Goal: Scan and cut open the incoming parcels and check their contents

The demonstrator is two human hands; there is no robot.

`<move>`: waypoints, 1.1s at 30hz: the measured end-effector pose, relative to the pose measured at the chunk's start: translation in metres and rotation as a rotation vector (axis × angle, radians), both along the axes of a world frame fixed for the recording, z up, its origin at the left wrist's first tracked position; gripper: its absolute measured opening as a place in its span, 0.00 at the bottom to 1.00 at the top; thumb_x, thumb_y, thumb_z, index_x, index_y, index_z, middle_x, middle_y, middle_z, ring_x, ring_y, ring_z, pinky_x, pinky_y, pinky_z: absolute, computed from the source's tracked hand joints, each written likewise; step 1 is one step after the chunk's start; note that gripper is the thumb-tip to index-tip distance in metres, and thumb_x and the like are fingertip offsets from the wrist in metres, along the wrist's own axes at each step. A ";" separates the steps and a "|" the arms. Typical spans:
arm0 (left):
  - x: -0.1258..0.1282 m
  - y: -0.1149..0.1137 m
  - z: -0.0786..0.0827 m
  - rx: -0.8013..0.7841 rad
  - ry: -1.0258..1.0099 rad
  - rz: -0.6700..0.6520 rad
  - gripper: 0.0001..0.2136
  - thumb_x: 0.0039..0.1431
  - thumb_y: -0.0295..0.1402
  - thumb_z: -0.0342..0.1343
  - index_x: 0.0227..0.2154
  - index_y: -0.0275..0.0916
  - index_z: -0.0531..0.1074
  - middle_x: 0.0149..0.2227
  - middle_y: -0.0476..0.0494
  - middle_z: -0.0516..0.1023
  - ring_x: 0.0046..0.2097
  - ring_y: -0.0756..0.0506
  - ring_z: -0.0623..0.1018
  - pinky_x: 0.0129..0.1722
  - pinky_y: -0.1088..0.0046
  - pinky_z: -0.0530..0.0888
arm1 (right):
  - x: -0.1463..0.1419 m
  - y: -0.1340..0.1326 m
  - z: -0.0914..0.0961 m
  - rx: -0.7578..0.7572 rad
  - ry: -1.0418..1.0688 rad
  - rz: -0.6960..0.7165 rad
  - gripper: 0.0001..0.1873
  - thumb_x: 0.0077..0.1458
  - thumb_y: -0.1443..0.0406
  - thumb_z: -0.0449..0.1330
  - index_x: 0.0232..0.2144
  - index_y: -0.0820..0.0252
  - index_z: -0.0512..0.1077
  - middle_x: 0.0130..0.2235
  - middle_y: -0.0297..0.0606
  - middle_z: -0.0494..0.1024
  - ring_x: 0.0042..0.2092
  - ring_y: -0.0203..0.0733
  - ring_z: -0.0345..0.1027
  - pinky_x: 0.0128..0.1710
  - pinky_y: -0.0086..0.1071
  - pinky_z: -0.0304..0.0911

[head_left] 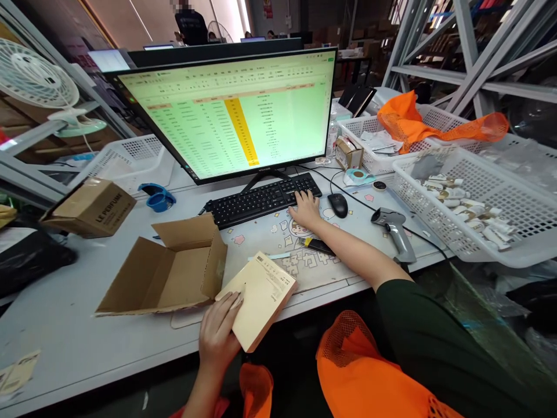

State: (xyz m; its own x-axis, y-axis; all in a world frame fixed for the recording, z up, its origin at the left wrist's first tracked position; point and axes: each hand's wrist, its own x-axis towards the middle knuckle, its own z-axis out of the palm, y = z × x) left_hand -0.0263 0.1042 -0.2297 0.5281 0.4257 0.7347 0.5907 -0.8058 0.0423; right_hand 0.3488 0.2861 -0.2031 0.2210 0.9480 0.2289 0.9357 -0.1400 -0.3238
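Note:
My left hand [220,325] is closed on a cream-coloured product box [259,299] with small print on its top face, held tilted at the desk's front edge. Just left of it an empty cardboard box [183,273] stands with its flaps open. My right hand [306,209] rests on the number keys of the black keyboard [252,201], fingers spread and holding nothing. Beneath my right forearm lies a yellow and black box cutter [317,245]. To the right of that hand is a black mouse [338,205]. Behind the keyboard, the monitor [243,116] displays a spreadsheet.
A grey barcode scanner [397,232] lies at right, near a white basket [444,223] of small white tubes. Another basket [369,157] has orange mesh cloth over it. A closed carton [93,207], a blue cup-like item [159,199] and a fan [39,75] are at left.

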 end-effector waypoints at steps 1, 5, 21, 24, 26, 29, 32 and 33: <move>0.000 0.000 0.000 -0.002 0.000 0.002 0.29 0.65 0.16 0.57 0.67 0.38 0.68 0.52 0.27 0.82 0.55 0.31 0.82 0.51 0.52 0.76 | 0.000 0.000 0.001 0.022 0.003 0.005 0.39 0.69 0.54 0.51 0.74 0.68 0.57 0.74 0.56 0.60 0.77 0.64 0.42 0.72 0.60 0.45; 0.001 -0.001 0.000 -0.002 0.000 0.013 0.28 0.65 0.16 0.56 0.66 0.38 0.68 0.52 0.27 0.82 0.54 0.31 0.82 0.51 0.53 0.76 | 0.002 -0.005 0.004 0.098 0.022 0.066 0.35 0.69 0.57 0.51 0.72 0.67 0.61 0.67 0.55 0.71 0.75 0.60 0.48 0.71 0.59 0.44; 0.003 -0.004 0.002 -0.002 -0.020 0.048 0.17 0.67 0.20 0.55 0.57 0.37 0.73 0.52 0.30 0.84 0.55 0.34 0.83 0.52 0.56 0.75 | -0.041 0.062 0.044 -0.135 -0.049 0.116 0.33 0.72 0.52 0.50 0.69 0.66 0.67 0.77 0.53 0.52 0.78 0.65 0.37 0.73 0.62 0.44; 0.005 -0.004 0.004 0.014 -0.028 0.052 0.16 0.67 0.20 0.55 0.56 0.37 0.74 0.52 0.30 0.84 0.54 0.34 0.83 0.52 0.57 0.75 | -0.037 0.057 0.045 -0.142 -0.062 0.113 0.33 0.72 0.52 0.49 0.67 0.69 0.68 0.77 0.56 0.52 0.78 0.66 0.40 0.73 0.61 0.47; 0.005 -0.004 0.003 0.016 -0.039 0.054 0.17 0.67 0.21 0.56 0.56 0.37 0.74 0.51 0.29 0.84 0.54 0.34 0.83 0.52 0.57 0.75 | -0.031 0.041 0.040 -0.122 -0.079 0.116 0.32 0.72 0.54 0.48 0.68 0.70 0.67 0.76 0.58 0.54 0.76 0.64 0.46 0.72 0.60 0.49; 0.005 -0.003 0.002 0.015 -0.042 0.057 0.18 0.66 0.20 0.56 0.57 0.37 0.73 0.52 0.29 0.84 0.54 0.34 0.83 0.52 0.56 0.75 | -0.020 0.011 0.027 -0.130 -0.106 0.154 0.32 0.71 0.54 0.50 0.69 0.65 0.67 0.75 0.55 0.59 0.74 0.62 0.52 0.70 0.59 0.52; 0.004 -0.002 0.000 0.012 -0.034 0.055 0.18 0.66 0.21 0.57 0.57 0.37 0.74 0.52 0.30 0.84 0.54 0.33 0.83 0.52 0.56 0.75 | -0.013 -0.006 0.017 -0.124 -0.127 0.160 0.33 0.70 0.53 0.52 0.70 0.64 0.66 0.76 0.55 0.55 0.76 0.63 0.47 0.70 0.58 0.51; 0.004 -0.003 0.000 0.009 -0.035 0.053 0.17 0.66 0.21 0.57 0.56 0.37 0.74 0.52 0.30 0.84 0.54 0.33 0.83 0.52 0.56 0.75 | -0.012 -0.007 0.014 -0.110 -0.127 0.153 0.33 0.70 0.53 0.52 0.70 0.64 0.66 0.77 0.55 0.53 0.76 0.64 0.45 0.71 0.58 0.50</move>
